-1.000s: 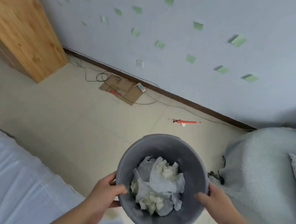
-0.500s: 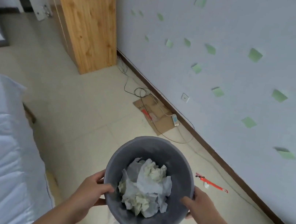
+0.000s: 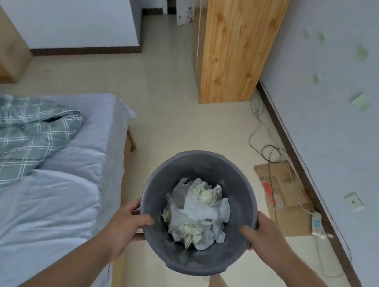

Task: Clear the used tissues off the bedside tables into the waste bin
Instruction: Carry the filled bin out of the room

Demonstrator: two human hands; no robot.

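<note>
I hold a round grey waste bin [image 3: 205, 165] in front of me, above the floor, with both hands. My left hand [image 3: 126, 222] grips its left rim, thumb inside. My right hand [image 3: 265, 238] grips the right rim, thumb inside as well. Crumpled white and pale green used tissues [image 3: 198, 208] fill the bottom of the bin. No bedside table shows clearly in this view.
A bed [image 3: 28, 193] with a white sheet and a plaid pillow [image 3: 10, 131] lies to my left. A tall wooden cabinet [image 3: 236, 39] stands ahead by the right wall. Flat cardboard [image 3: 284, 194], cables and a power strip [image 3: 316, 223] lie on the floor at right.
The view has swung left: the wall and grey blanket left the frame, and the bed, wooden cabinet and doorway came in. Both hands kept hold of the bin.
</note>
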